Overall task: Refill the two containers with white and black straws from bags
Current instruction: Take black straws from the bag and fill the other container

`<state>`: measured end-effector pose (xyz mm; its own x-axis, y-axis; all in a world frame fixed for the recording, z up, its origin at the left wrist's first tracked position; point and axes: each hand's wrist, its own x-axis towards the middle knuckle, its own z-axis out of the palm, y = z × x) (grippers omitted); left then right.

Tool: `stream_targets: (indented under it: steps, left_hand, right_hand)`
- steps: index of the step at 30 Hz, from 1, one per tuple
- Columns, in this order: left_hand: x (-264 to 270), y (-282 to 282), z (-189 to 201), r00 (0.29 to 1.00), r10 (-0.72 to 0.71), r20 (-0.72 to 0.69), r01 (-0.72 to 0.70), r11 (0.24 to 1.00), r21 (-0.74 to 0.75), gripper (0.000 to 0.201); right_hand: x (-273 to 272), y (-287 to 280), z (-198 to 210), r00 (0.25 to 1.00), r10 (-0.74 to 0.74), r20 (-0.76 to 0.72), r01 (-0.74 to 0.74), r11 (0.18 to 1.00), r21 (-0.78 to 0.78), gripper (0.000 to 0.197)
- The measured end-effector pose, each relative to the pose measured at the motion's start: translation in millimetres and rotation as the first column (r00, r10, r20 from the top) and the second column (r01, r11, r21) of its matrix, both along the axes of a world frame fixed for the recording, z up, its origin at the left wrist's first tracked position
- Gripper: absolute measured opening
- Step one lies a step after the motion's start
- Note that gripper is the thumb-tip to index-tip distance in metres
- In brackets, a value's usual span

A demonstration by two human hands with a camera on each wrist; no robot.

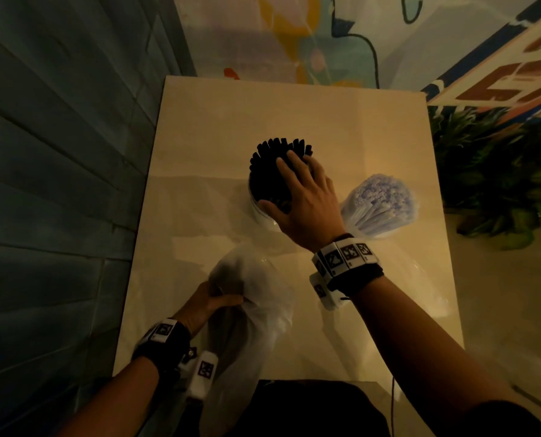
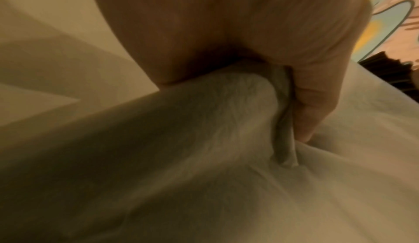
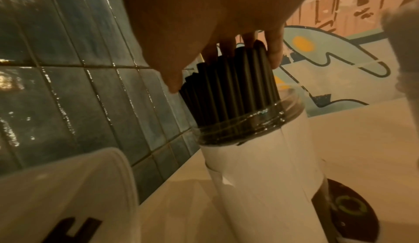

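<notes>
A clear container (image 1: 264,216) (image 3: 256,166) packed with black straws (image 1: 272,171) (image 3: 229,92) stands mid-table. My right hand (image 1: 297,190) (image 3: 215,23) lies flat on the straw tops, fingers straight and spread. To its right stands the second container, full of white straws (image 1: 379,200). My left hand (image 1: 209,305) (image 2: 249,32) grips a crumpled translucent plastic bag (image 1: 250,298) (image 2: 226,139) at the near left of the table; what the bag holds is hidden.
The cream table (image 1: 294,102) sits against a blue tiled wall (image 1: 58,137) on the left and a painted mural (image 1: 294,36) at the back. A leafy plant (image 1: 489,171) stands off the right edge. Clear plastic film (image 1: 420,279) lies near right.
</notes>
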<state>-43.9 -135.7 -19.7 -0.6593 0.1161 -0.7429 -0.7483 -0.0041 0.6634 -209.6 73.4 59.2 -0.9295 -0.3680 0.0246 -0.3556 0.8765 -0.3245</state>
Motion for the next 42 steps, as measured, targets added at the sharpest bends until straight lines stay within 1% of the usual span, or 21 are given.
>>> stream_targets:
  steps: [2, 4, 7, 8, 9, 11, 12, 15, 17, 20, 23, 26, 28, 30, 33, 35, 38, 39, 40, 41, 42]
  left_hand:
    - [1, 0, 3, 1.0, 0.005, -0.015, -0.004, 1.0, 0.01, 0.07]
    - [1, 1, 5, 1.0, 0.015, -0.028, -0.015, 1.0, 0.003, 0.067]
    - [3, 1, 5, 0.999, 0.039, -0.026, -0.039, 0.999, 0.001, 0.066]
    - [4, 1, 5, 0.999, 0.046, -0.024, -0.046, 0.999, 0.001, 0.067]
    - [4, 0, 5, 0.998, 0.051, -0.023, -0.051, 0.999, 0.007, 0.069]
    - [5, 0, 6, 0.998, 0.053, -0.02, -0.053, 0.998, 0.021, 0.072]
    - [6, 0, 7, 0.998, 0.055, -0.024, -0.055, 0.998, 0.028, 0.072]
    - [8, -1, 7, 0.997, 0.065, -0.052, -0.064, 0.997, 0.035, 0.077]
    - [10, -2, 7, 0.995, 0.078, -0.064, -0.075, 0.996, 0.037, 0.084]
    - [10, -1, 10, 0.993, 0.089, -0.08, -0.086, 0.995, 0.052, 0.087]
    - [11, -1, 15, 0.992, 0.088, -0.095, -0.083, 0.995, 0.056, 0.088]
    - [12, -1, 19, 0.992, 0.094, -0.088, -0.089, 0.994, 0.06, 0.073]
    - [13, -2, 20, 0.991, 0.108, -0.076, -0.103, 0.992, 0.071, 0.067]
    - [14, -2, 19, 0.99, 0.127, -0.065, -0.121, 0.989, 0.085, 0.072]
    - [14, -1, 16, 0.989, 0.141, -0.053, -0.136, 0.987, 0.09, 0.084]
    - [13, 0, 16, 0.989, 0.138, -0.053, -0.132, 0.986, 0.098, 0.086]
    - [12, 0, 17, 0.989, 0.138, -0.055, -0.131, 0.985, 0.109, 0.086]
    - [11, 0, 17, 0.989, 0.14, -0.056, -0.133, 0.984, 0.115, 0.083]
    - [11, 0, 18, 0.988, 0.139, -0.061, -0.131, 0.984, 0.123, 0.079]
    - [11, 1, 18, 0.989, 0.135, -0.067, -0.125, 0.983, 0.131, 0.074]
    - [11, 2, 18, 0.989, 0.13, -0.068, -0.12, 0.983, 0.14, 0.071]
  right_hand:
    - [-1, 2, 1, 1.0, 0.007, -0.025, -0.007, 1.0, -0.017, 0.085]
    - [2, 4, 1, 0.992, 0.018, -0.128, -0.028, 0.996, -0.079, 0.077]
    - [18, 2, 0, 0.933, 0.033, -0.36, -0.121, 0.967, -0.224, 0.04]
    - [25, 1, -2, 0.916, 0.056, -0.398, -0.167, 0.954, -0.25, 0.028]
    - [32, 1, -4, 0.913, 0.092, -0.397, -0.209, 0.942, -0.263, 0.02]
    - [43, 3, -13, 0.938, 0.142, -0.315, -0.225, 0.943, -0.246, 0.014]
    - [45, 6, -19, 0.958, 0.129, -0.254, -0.187, 0.957, -0.219, 0.016]
    - [43, 14, -38, 0.997, 0.026, -0.072, -0.034, 0.994, -0.107, 0.038]
    - [39, 17, -47, 1.0, 0.017, -0.015, -0.018, 0.997, -0.072, 0.039]
    - [36, 18, -50, 0.999, 0.03, -0.013, -0.03, 0.997, -0.073, 0.025]
    - [43, 21, -49, 0.999, 0.039, 0.004, -0.038, 0.996, -0.082, 0.019]
    - [62, 29, -50, 0.998, 0.047, 0.038, -0.043, 0.994, -0.105, 0.022]
    - [77, 37, -47, 0.999, 0.041, 0.033, -0.037, 0.993, -0.116, 0.02]
    - [91, 43, -44, 0.999, 0.03, 0.036, -0.026, 0.993, -0.115, 0.018]
    - [102, 49, -38, 0.995, 0.044, 0.092, -0.033, 0.993, -0.118, 0.023]
    - [106, 55, -28, 0.996, 0.063, 0.065, -0.052, 0.986, -0.162, 0.023]
    - [121, 58, -5, 0.995, 0.076, -0.058, -0.091, 0.941, -0.326, 0.015]
    - [128, 56, 0, 0.997, 0.075, -0.036, -0.083, 0.914, -0.397, 0.013]
    - [134, 53, 3, 0.997, 0.072, 0.035, -0.047, 0.885, -0.462, 0.014]
    - [138, 47, 5, 0.987, 0.066, 0.148, 0.018, 0.862, -0.506, 0.017]
    - [141, 40, 4, 0.958, 0.067, 0.28, 0.093, 0.85, -0.518, 0.019]
